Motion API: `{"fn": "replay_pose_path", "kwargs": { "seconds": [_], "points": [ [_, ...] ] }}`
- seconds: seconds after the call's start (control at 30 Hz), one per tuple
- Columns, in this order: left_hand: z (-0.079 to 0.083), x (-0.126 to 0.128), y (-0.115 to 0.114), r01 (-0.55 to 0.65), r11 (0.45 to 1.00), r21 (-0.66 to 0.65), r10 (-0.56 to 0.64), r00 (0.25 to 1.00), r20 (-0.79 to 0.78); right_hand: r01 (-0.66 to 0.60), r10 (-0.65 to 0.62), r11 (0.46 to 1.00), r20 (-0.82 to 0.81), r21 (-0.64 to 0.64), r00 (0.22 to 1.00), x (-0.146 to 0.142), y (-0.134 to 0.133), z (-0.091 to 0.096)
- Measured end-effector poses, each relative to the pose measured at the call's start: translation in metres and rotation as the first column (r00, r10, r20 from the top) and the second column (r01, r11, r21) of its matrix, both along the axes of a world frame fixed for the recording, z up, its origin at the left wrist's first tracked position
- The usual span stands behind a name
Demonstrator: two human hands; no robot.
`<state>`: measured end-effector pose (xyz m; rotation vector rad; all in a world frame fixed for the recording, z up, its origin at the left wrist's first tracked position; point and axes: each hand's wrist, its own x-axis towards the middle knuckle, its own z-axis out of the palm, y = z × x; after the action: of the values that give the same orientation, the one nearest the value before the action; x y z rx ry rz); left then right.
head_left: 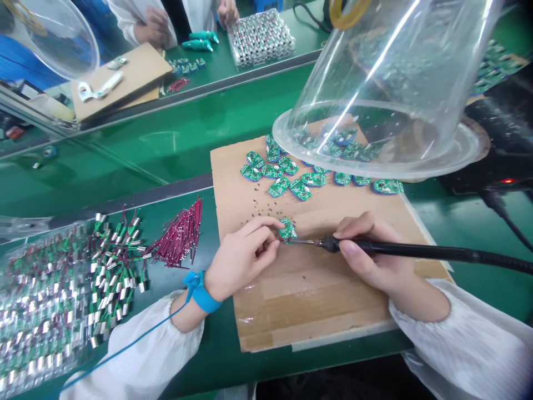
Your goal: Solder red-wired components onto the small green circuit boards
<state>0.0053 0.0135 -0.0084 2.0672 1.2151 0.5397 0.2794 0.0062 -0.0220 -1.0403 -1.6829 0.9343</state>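
My left hand (pixel 244 255) pinches a small green circuit board (pixel 287 229) against the cardboard work board (pixel 308 289), fingers closed on its left edge. My right hand (pixel 370 250) is wrapped round a black soldering iron (pixel 400 250), whose metal tip touches the board's lower edge. A blue strap (pixel 202 291) with a blue cord circles my left wrist. Both arms wear white sleeves.
Several green circuit boards (pixel 287 178) lie at the cardboard's far end, some under a clear plastic hood (pixel 387 83). Red wires (pixel 179 233) and silver-capped parts (pixel 62 294) lie at left. Across the green belt, another person's hands (pixel 154 28) rest near a tray of parts (pixel 260 36).
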Motion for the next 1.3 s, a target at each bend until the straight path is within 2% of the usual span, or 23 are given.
{"fn": "replay_pose_path", "kwargs": {
  "seconds": [0.17, 0.33, 0.57, 0.83, 1.0, 1.2, 1.27, 1.3],
  "points": [
    [0.000, 0.000, 0.001, 0.013, 1.000, 0.015, -0.013, 1.000, 0.011, -0.015, 0.015, 1.000, -0.024, 0.012, 1.000, -0.001, 0.000, 0.001],
    [0.000, -0.001, 0.000, 0.011, 1.000, 0.013, -0.011, 1.000, 0.021, -0.004, -0.001, 0.999, -0.108, -0.048, 0.994, -0.002, 0.000, 0.000],
    [-0.001, 0.000, 0.001, -0.001, 1.000, -0.006, 0.002, 0.999, 0.038, -0.024, 0.022, 0.998, -0.042, -0.060, 0.999, 0.000, 0.000, -0.003],
    [-0.002, 0.001, 0.001, -0.014, 1.000, -0.002, 0.014, 0.999, 0.035, -0.027, 0.023, 0.997, -0.055, -0.071, 0.998, 0.001, 0.000, -0.005],
    [-0.002, 0.001, 0.001, -0.007, 1.000, 0.012, 0.006, 0.999, 0.049, 0.058, -0.070, 0.995, -0.163, -0.077, 0.984, -0.002, 0.001, -0.002],
    [-0.003, -0.001, 0.002, -0.012, 0.999, 0.031, 0.010, 0.998, 0.060, 0.163, -0.192, 0.980, -0.324, -0.115, 0.926, -0.006, 0.006, 0.002],
    [-0.004, 0.002, 0.001, 0.004, 0.999, 0.034, -0.006, 0.998, 0.065, 0.166, -0.185, 0.982, -0.303, -0.090, 0.935, -0.011, 0.011, 0.006],
    [-0.004, 0.004, 0.001, 0.027, 0.999, 0.036, -0.029, 0.997, 0.066, 0.152, -0.163, 0.986, -0.236, -0.066, 0.958, -0.014, 0.014, 0.008]
  ]
}}
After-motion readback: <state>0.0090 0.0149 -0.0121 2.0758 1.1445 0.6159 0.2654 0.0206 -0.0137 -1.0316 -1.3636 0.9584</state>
